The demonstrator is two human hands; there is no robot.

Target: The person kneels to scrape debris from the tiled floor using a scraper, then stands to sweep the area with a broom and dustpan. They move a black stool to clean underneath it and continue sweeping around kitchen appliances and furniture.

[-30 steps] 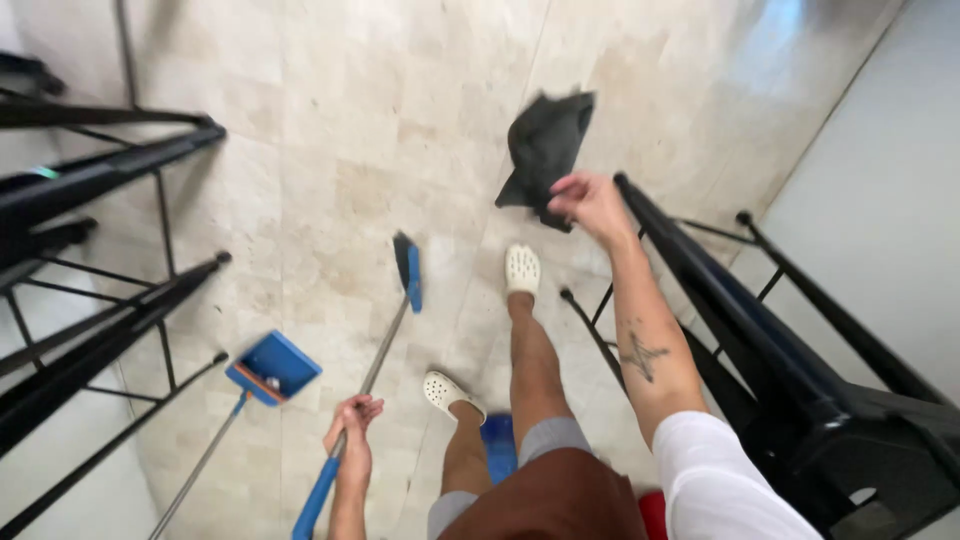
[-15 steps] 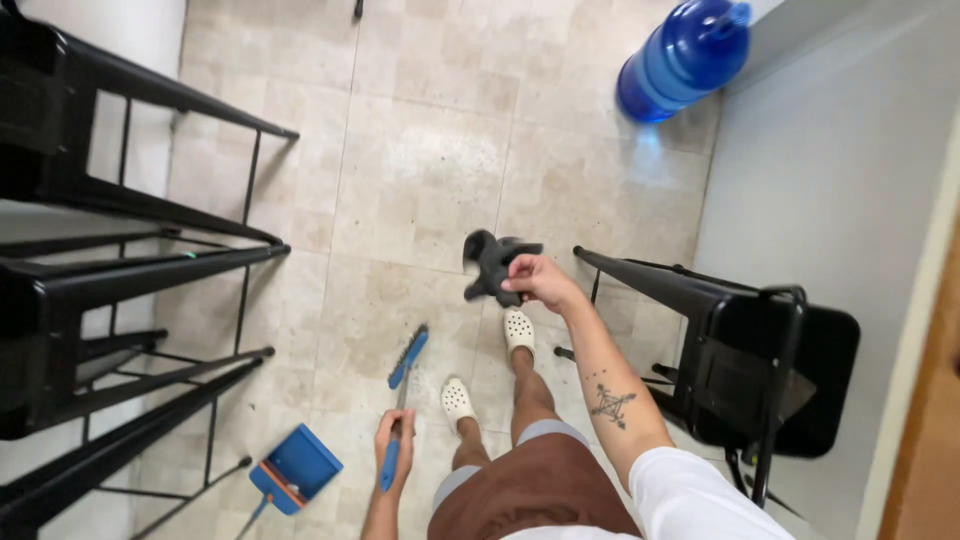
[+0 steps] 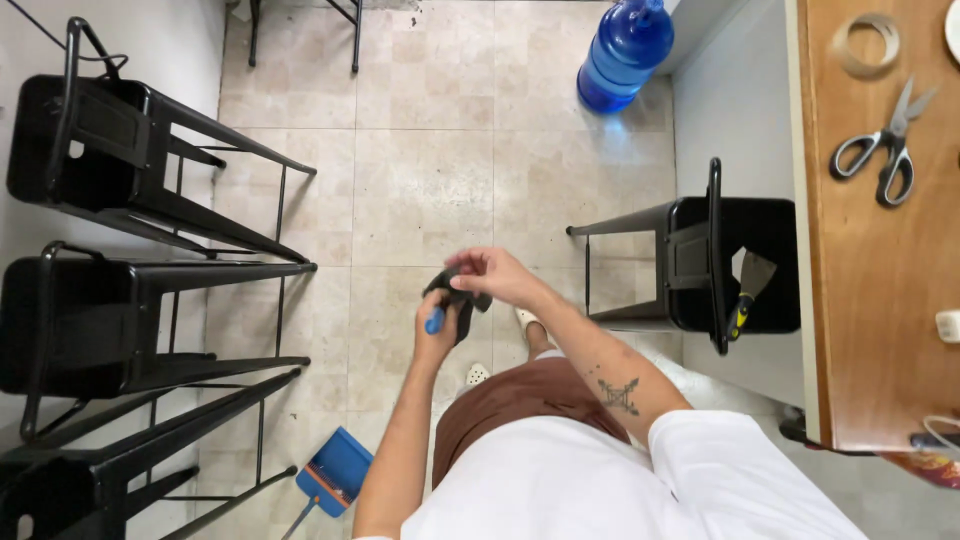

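I look straight down at myself standing on a beige tiled floor. My left hand (image 3: 437,335) grips the blue tip of a broom handle (image 3: 434,322), held upright so only its end shows. My right hand (image 3: 495,276) pinches a crumpled black cloth or bag (image 3: 458,298) right above the left hand; the two hands almost touch. A blue dustpan (image 3: 334,470) with a long handle stands on the floor at my lower left. My white shoes (image 3: 477,375) show beneath my hands.
Three black metal stools (image 3: 120,160) line the left wall. Another black stool (image 3: 735,260) at my right holds a scraper with a yellow-black handle (image 3: 745,295). A blue water jug (image 3: 625,52) stands ahead. A wooden counter (image 3: 880,300) on the right carries scissors (image 3: 885,150) and a tape roll (image 3: 865,42).
My view has risen as I stood up. The right hand brought the black cloth in from beside the stool to the left hand, and the broom swung upright.
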